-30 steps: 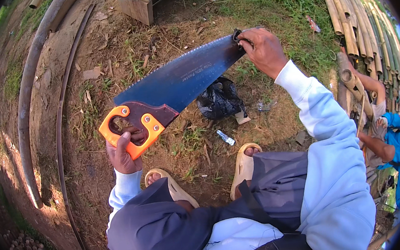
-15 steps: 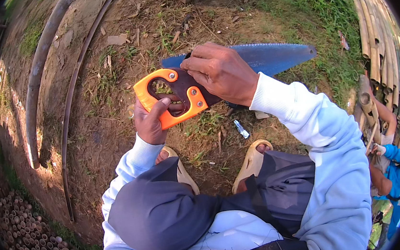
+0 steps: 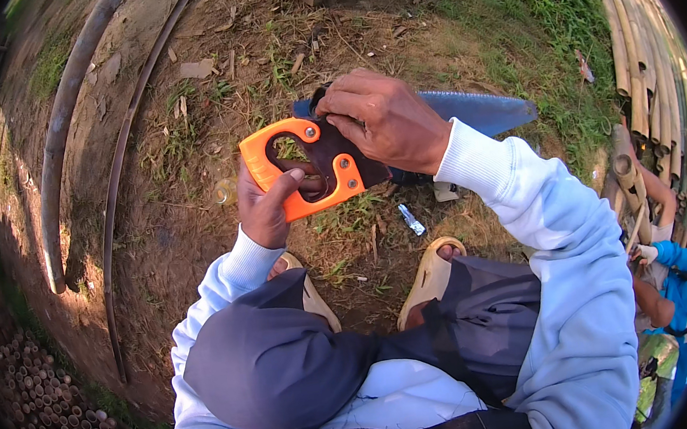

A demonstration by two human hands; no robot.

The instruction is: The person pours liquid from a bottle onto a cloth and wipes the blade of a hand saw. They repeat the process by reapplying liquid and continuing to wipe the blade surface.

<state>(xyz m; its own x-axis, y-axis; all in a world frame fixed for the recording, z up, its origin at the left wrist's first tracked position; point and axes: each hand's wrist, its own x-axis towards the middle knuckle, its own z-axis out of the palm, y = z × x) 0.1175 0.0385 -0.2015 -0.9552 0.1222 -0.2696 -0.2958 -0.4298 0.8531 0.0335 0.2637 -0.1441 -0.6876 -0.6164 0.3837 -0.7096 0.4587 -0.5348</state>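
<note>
A handsaw with an orange handle and a blue toothed blade is held up in front of me, its tip pointing right. My left hand is closed round the grip, thumb on the near side and fingers through the opening. Dark, strip-like material covers the blade beside the handle. My right hand is closed, its fingers pinching that dark strip near the blade's upper edge. A small dark loop stands up at the fingertips. The back of this hand hides part of the blade.
My sandalled feet are on the dirt below, a small silvery wrapper between them. Long bamboo poles lie at right, with another person in blue near them. Cut bamboo ends are stacked lower left; a long pole lies upper left.
The saw has shifted slightly right and its blade has turned, showing narrower. My right hand has moved slightly right, still pinching the dark strip, and more of the loop shows.
</note>
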